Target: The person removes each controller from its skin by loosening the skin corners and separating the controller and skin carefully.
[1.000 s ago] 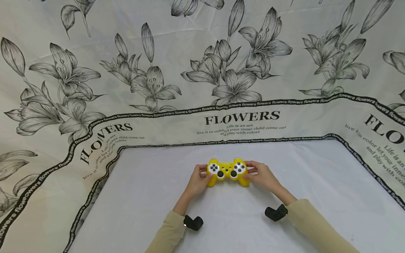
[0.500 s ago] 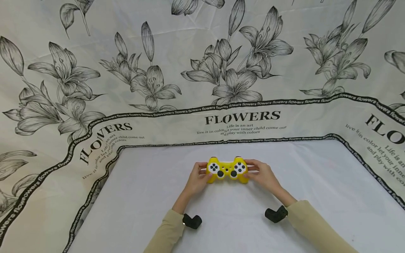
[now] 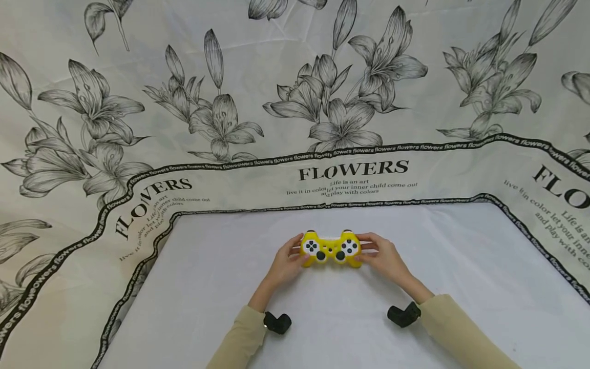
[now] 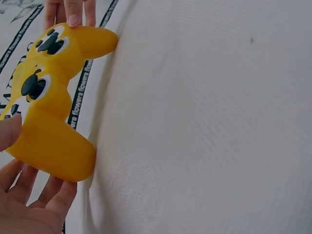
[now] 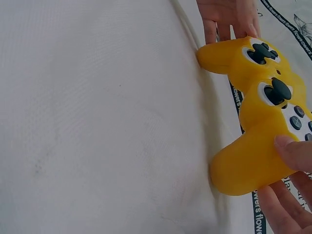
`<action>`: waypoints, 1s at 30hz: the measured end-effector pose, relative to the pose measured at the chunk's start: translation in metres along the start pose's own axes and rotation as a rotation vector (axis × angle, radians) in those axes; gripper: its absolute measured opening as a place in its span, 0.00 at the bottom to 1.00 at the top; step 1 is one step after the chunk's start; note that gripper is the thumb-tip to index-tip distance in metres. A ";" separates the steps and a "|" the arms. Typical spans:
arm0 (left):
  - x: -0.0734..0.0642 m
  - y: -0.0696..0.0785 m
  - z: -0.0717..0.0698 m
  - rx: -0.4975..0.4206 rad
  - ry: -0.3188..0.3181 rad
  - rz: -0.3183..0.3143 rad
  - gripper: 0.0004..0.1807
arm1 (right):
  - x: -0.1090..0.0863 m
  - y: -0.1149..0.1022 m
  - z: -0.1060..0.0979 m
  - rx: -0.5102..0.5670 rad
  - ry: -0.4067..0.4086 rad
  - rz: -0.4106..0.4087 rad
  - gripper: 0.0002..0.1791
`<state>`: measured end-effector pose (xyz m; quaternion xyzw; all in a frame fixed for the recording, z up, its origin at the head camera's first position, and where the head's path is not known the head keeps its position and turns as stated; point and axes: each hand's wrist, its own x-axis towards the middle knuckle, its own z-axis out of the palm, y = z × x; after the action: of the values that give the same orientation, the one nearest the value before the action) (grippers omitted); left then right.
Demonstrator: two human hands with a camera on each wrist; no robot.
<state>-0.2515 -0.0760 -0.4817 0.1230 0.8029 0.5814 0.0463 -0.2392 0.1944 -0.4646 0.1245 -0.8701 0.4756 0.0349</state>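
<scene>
Between both hands is a yellow game controller (image 3: 330,246) with white button panels and two black thumbsticks, its face toward the head camera. My left hand (image 3: 284,263) grips its left end, the thumb (image 4: 9,130) on the front and the fingers (image 4: 46,197) behind and under the handle. At the other end my right hand (image 3: 383,258) pinches it the same way, thumb (image 5: 294,153) on the front near the round buttons. In both wrist views the handle tips lie close to the cloth; whether they touch it I cannot tell.
A white cloth (image 3: 221,287) covers the tabletop. Behind it and at the sides rises a curtain (image 3: 258,187) printed with flowers and lettering. Black wrist devices (image 3: 278,323) show at both beige sleeves (image 3: 463,328).
Over the last second the controller tips slightly, so its handles look shorter and its top edge shows more dark shoulder buttons. Both hands keep their hold and stay nearly in place.
</scene>
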 end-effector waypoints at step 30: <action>-0.002 0.026 -0.004 -0.056 -0.034 -0.090 0.30 | 0.000 0.000 -0.016 -0.069 -0.099 -0.061 0.25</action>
<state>-0.2462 -0.0723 -0.4557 0.0953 0.7902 0.5987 0.0895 -0.2406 0.2080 -0.4561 0.1732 -0.8825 0.4371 0.0107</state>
